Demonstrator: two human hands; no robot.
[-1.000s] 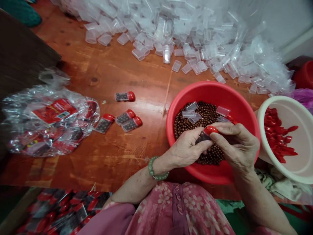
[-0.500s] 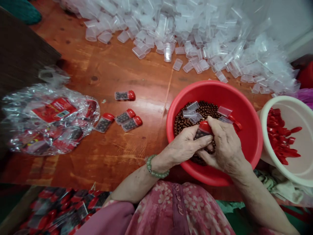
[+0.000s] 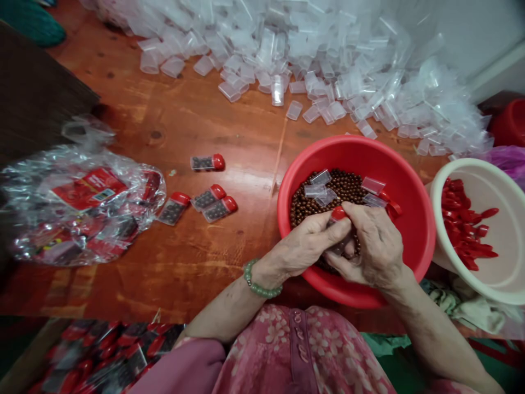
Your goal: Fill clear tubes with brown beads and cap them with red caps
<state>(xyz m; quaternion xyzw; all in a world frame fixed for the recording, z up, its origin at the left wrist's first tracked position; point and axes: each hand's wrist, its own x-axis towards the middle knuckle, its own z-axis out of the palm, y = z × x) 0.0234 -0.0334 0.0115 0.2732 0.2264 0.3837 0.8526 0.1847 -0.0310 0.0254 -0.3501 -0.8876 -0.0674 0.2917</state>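
Note:
Over the red basin [image 3: 424, 219], my left hand [image 3: 309, 241] closes round a small clear plastic container with a red cap [image 3: 338, 214]. My right hand [image 3: 375, 241] grips the same container from the other side, a fingertip at its cap. Fingers cover most of the container's body. Round brown balls [image 3: 348, 183] lie in the basin below, with clear empty containers [image 3: 315, 191] on top of them. Beside my right hand, a few red caps [image 3: 391, 207] rest against the balls and the basin's inner wall.
Filled red-capped containers [image 3: 220, 208] lie on the wooden table [image 3: 241, 142], near a clear plastic bag [image 3: 88, 208]. Clear empty containers [image 3: 295, 49] are heaped at the back. A white bucket [image 3: 508, 241] of red caps stands right. More filled containers [image 3: 102, 350] sit below the table edge.
The held container has turned between my hands, so less of its body shows and its cap sits more upright. The whole view has shifted slightly.

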